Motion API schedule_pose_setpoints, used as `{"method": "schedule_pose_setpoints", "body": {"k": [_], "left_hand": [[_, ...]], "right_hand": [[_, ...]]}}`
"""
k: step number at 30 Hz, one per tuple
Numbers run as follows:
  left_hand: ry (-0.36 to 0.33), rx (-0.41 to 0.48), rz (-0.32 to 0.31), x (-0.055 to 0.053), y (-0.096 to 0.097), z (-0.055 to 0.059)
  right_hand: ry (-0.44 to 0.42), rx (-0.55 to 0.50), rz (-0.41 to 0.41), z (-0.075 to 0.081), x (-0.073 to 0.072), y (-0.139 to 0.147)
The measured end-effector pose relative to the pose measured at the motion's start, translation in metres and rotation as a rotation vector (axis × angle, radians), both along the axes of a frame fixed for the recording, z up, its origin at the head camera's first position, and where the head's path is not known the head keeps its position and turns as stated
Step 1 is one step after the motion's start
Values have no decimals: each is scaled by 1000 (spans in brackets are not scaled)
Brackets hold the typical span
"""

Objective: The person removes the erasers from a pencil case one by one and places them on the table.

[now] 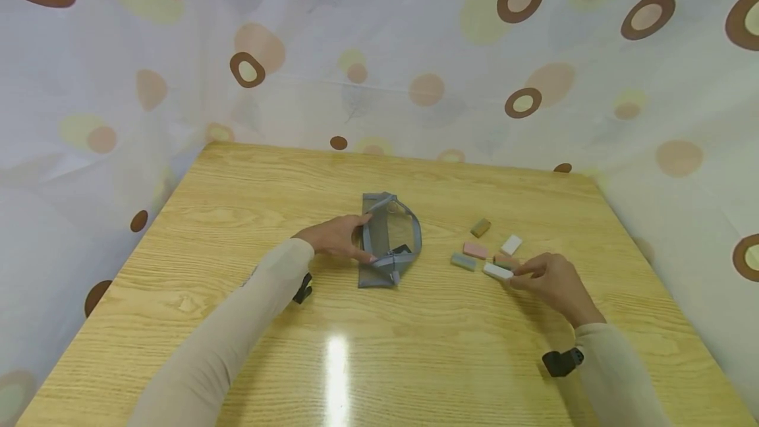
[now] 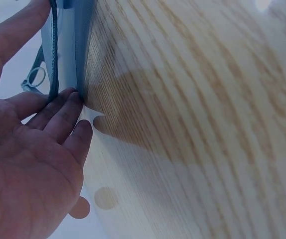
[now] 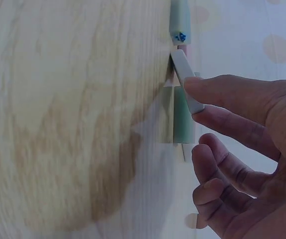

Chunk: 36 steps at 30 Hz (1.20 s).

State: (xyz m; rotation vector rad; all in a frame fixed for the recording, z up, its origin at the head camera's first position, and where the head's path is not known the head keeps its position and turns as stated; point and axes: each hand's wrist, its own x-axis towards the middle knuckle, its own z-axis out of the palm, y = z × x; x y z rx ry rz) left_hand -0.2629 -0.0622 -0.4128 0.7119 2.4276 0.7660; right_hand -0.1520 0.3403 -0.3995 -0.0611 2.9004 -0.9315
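A see-through grey-blue zip pouch (image 1: 375,275) lies with its mouth gaping on the table, and a small dark item (image 1: 402,249) shows inside. My left hand (image 1: 338,237) holds the pouch by its left rim, thumb and fingers spread along the opening. In the left wrist view, fingers of the left hand (image 2: 38,149) lie on both sides of the zipped edge (image 2: 54,55). Thumb and index finger of my right hand (image 1: 554,285) pinch one end of a white eraser (image 1: 497,272). The right wrist view shows this eraser (image 3: 187,82) tilted, the other fingers loosely curled.
Around the right hand lie several more block-shaped erasers: a grey-green one (image 1: 463,261), a pink one (image 1: 475,250), a white one (image 1: 511,244), an orange-brown one (image 1: 505,261) and a brownish one (image 1: 481,227). The wooden table (image 1: 267,176) meets patterned cloth (image 1: 379,51) behind.
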Motion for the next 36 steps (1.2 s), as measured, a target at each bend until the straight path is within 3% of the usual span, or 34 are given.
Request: {"method": "schedule_pose_setpoints", "body": {"k": [20, 36], "left_hand": [[0, 12, -5, -3, -1, -4], [-8, 17, -4, -4, -1, -5]], "right_hand": [[-11, 12, 19, -15, -1, 4], [-74, 3, 14, -13, -2, 2]]}}
